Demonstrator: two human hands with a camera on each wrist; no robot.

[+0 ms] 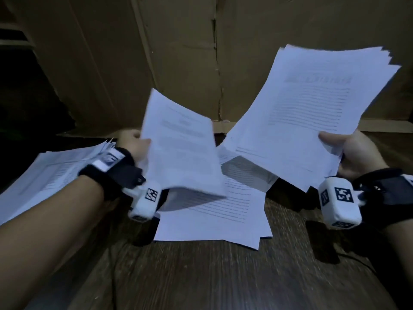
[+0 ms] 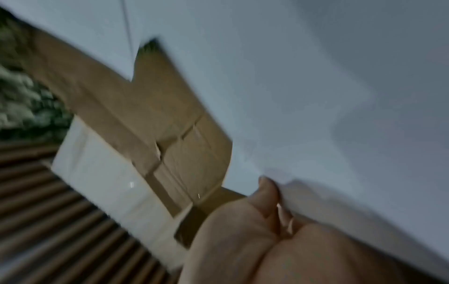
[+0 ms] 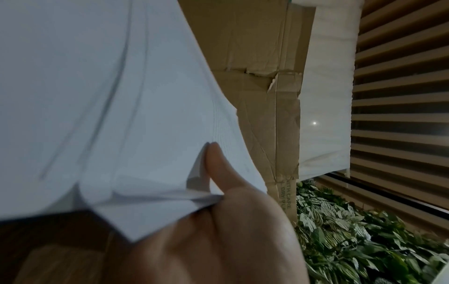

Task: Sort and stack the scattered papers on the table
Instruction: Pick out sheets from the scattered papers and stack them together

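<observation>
Head view: printed sheet (image 1: 181, 139) pinched by left hand (image 1: 136, 145) at its left edge, held up off wooden table (image 1: 201, 276). Fanned sheaf of papers (image 1: 312, 113) gripped by right hand (image 1: 355, 153), thumb on top near lower right corner. Loose papers (image 1: 214, 220) lie flat below both hands; side stack (image 1: 51, 173) lies beyond left wrist.

Left wrist view: blurred; sheet clamped between thumb (image 2: 267, 192) and fingers hidden behind it.

Right wrist view: thumb (image 3: 218, 169) pressed on sheaf; cardboard (image 3: 262, 96) beyond fingertips.
</observation>
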